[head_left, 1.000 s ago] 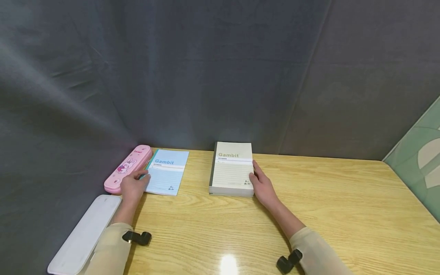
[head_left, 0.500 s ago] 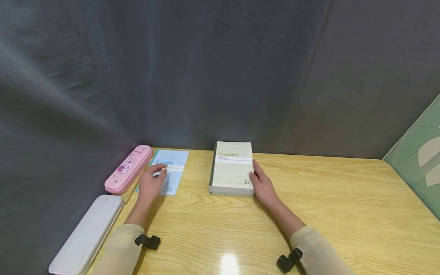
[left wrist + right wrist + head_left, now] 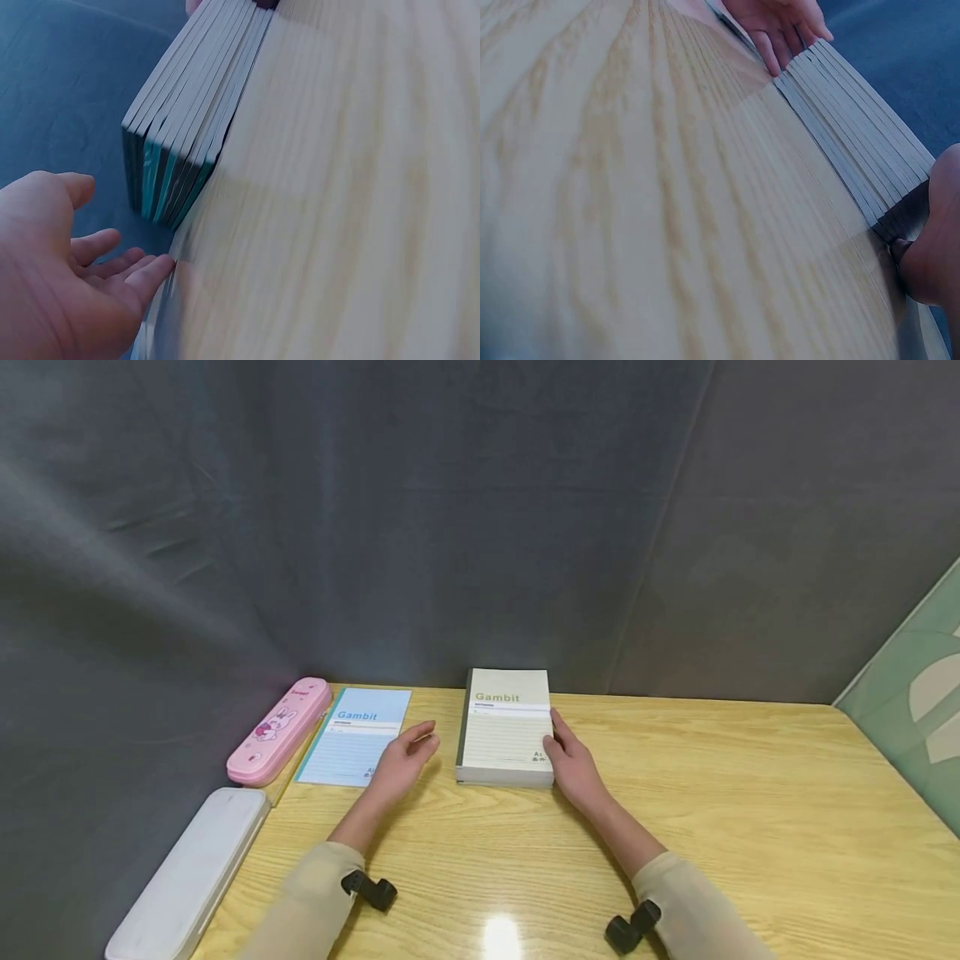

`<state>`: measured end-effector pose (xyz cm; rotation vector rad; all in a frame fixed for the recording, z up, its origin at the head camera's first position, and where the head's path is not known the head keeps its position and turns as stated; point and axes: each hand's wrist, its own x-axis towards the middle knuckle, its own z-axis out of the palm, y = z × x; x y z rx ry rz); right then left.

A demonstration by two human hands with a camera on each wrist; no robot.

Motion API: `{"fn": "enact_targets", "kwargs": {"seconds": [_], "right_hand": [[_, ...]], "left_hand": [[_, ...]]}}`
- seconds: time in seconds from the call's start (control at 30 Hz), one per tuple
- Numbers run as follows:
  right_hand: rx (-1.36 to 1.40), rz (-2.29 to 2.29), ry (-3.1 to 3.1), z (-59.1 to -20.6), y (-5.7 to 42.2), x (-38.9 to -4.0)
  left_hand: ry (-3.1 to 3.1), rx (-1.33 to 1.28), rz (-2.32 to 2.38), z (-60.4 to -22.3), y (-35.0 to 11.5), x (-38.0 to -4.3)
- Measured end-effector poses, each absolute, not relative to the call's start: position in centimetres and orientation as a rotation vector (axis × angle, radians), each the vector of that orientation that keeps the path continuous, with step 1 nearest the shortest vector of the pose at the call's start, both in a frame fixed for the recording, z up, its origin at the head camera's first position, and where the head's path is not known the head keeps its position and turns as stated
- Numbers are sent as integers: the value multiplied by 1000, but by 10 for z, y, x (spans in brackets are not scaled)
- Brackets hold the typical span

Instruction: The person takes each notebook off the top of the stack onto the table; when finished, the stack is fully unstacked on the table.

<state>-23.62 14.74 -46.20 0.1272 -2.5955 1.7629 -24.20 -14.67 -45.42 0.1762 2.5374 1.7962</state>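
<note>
A thick stack of cream-covered Gambit notebooks [image 3: 508,727] lies on the wooden table against the dark curtain. My right hand [image 3: 577,770] rests against the stack's right side; in the right wrist view part of that hand [image 3: 937,232] is at the stack's near end. My left hand [image 3: 401,768] holds nothing. It hovers between the stack and a blue Gambit notebook [image 3: 352,727], covering the blue one's lower right corner. In the left wrist view the left hand's fingers [image 3: 150,276] are spread loosely, a little apart from the stack's layered spines [image 3: 172,169].
A pink pencil case [image 3: 279,731] with a rabbit picture lies left of the blue notebook. Nearer me is a long white case [image 3: 191,872] by the table's left edge. A dark curtain [image 3: 480,527] hangs behind, and a green patterned panel [image 3: 918,693] stands at the right.
My left hand has left the blue notebook's left edge and moved right across it toward the stack. The blue notebook lies beside the pencil case as before. My right hand stays at the stack.
</note>
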Motion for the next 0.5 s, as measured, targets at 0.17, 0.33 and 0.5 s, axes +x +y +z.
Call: {"fn": "enact_targets", "kwargs": {"seconds": [0.17, 0.33, 0.5], "right_hand": [[128, 1779, -2585, -462, 148, -238], [133, 1793, -2574, -464, 147, -238], [121, 1828, -2548, -464, 147, -236]], "left_hand": [[2462, 159, 1829, -457, -127, -248], [2449, 153, 1797, -457, -114, -247], [2472, 148, 1790, -458, -106, -244]]}}
